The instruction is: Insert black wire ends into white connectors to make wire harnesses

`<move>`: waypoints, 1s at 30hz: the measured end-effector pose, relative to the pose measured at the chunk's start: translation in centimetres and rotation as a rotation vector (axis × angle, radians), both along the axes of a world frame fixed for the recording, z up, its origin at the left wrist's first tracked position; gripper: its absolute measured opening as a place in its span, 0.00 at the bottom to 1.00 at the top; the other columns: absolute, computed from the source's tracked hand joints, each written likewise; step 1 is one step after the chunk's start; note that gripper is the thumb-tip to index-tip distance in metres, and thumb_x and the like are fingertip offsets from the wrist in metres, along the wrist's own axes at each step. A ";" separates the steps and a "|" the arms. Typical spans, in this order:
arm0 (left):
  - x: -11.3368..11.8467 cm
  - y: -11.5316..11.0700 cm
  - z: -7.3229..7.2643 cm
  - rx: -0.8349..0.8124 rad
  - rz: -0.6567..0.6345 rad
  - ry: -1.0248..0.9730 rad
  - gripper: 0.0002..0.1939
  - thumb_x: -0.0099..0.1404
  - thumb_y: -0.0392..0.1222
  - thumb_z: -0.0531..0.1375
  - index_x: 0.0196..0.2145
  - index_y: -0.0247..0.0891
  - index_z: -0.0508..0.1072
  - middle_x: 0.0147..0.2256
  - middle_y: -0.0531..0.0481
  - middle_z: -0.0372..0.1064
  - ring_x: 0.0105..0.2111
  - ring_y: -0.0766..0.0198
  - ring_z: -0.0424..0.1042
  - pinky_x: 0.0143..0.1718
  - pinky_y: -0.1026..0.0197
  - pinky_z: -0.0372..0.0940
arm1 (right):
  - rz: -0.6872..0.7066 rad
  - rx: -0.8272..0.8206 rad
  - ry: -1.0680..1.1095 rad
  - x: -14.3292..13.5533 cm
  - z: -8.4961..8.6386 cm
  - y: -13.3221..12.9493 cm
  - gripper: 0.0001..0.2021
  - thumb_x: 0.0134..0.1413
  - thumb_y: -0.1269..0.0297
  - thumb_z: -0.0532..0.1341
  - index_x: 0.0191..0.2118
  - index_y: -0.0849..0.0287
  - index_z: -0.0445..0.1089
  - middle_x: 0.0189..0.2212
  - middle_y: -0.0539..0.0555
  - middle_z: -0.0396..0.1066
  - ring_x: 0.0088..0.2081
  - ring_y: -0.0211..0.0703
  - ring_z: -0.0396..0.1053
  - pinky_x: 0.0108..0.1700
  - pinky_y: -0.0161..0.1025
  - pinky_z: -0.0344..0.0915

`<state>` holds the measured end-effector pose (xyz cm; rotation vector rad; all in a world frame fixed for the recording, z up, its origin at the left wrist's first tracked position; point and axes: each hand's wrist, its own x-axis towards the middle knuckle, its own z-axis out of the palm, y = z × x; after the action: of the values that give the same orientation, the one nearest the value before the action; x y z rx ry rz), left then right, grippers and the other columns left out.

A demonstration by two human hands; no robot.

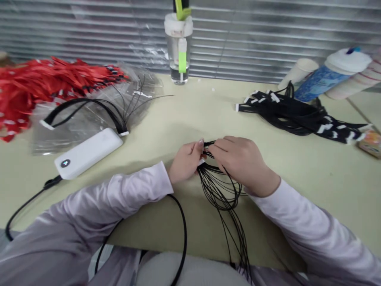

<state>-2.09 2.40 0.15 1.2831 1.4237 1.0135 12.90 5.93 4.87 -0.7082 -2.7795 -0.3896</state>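
A bundle of thin black wires (pixel 218 194) with a white connector (pixel 201 162) hangs between my hands at the middle of the table. My left hand (pixel 187 161) is closed on the connector end, thumb on top. My right hand (pixel 241 161) is closed with its fingertips on the same black wires, close to the left fingers. Some wires loop below the right hand, and their loose ends drop over the table's front edge. What sits exactly between the right fingertips is partly hidden.
Left: a white power bank (pixel 89 153) with a cable, a wire harness (pixel 80 103) on a plastic bag (pixel 98 119), and red ribbon cables (pixel 53 83). Right: a pile of black harnesses (pixel 291 113) and cups (pixel 324 75). A clear bottle (pixel 178 47) stands by the blinds.
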 end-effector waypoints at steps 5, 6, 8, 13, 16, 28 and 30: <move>0.0 0.2 0.0 -0.031 0.030 -0.028 0.23 0.63 0.57 0.47 0.20 0.36 0.62 0.16 0.56 0.56 0.14 0.72 0.56 0.16 0.66 0.52 | -0.084 -0.187 -0.018 -0.1 -0.1 0.3 0.09 0.56 0.69 0.53 0.30 0.61 0.69 0.26 0.52 0.67 0.28 0.39 0.60 0.29 0.37 0.50; 0.0 0.2 -0.1 -0.041 0.044 -0.042 0.23 0.63 0.57 0.47 0.20 0.36 0.61 0.16 0.56 0.55 0.14 0.72 0.56 0.15 0.66 0.53 | -0.097 -0.224 -0.014 0.1 -0.1 0.4 0.08 0.57 0.68 0.54 0.31 0.61 0.69 0.27 0.52 0.67 0.29 0.39 0.61 0.30 0.37 0.51; 0.1 0.2 -0.1 -0.053 0.076 -0.071 0.23 0.63 0.58 0.47 0.21 0.37 0.61 0.16 0.56 0.55 0.12 0.72 0.56 0.13 0.66 0.53 | -0.115 -0.252 0.004 0.4 -0.1 0.7 0.08 0.57 0.63 0.54 0.35 0.61 0.68 0.29 0.53 0.67 0.31 0.38 0.62 0.31 0.35 0.54; 0.2 0.4 -0.4 -0.046 0.192 -0.123 0.24 0.62 0.60 0.46 0.24 0.36 0.61 0.18 0.56 0.55 0.12 0.73 0.55 0.10 0.68 0.52 | -0.144 -0.181 0.276 1.4 0.5 0.7 0.17 0.54 0.51 0.56 0.36 0.63 0.65 0.32 0.57 0.65 0.35 0.40 0.62 0.35 0.35 0.58; 0.2 0.4 -0.6 -0.045 0.245 -0.151 0.25 0.62 0.61 0.46 0.24 0.36 0.61 0.17 0.57 0.54 0.11 0.73 0.55 0.09 0.68 0.51 | -0.224 -0.142 0.402 1.5 1.8 -0.2 0.18 0.54 0.50 0.54 0.26 0.62 0.64 0.25 0.54 0.63 0.29 0.38 0.59 0.32 0.35 0.55; 0.2 0.4 -1.1 -0.013 0.272 -0.130 0.24 0.62 0.60 0.47 0.24 0.36 0.64 0.16 0.57 0.57 0.10 0.72 0.57 0.08 0.68 0.53 | -0.107 -0.813 0.181 0.5 0.8 -1.4 0.16 0.55 0.65 0.52 0.18 0.61 0.59 0.15 0.44 0.50 0.19 0.28 0.47 0.23 0.30 0.46; 0.1 0.3 -1.0 -0.003 0.262 -0.104 0.24 0.62 0.60 0.47 0.24 0.36 0.64 0.16 0.56 0.58 0.10 0.72 0.59 0.09 0.68 0.54 | -0.065 -0.751 0.169 0.1 0.0 -1.4 0.14 0.55 0.67 0.51 0.19 0.62 0.61 0.16 0.44 0.53 0.20 0.28 0.50 0.23 0.30 0.47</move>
<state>-1.98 2.75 -0.88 1.0430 1.5382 1.2336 13.01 4.55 4.90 -0.9208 -2.7024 0.7137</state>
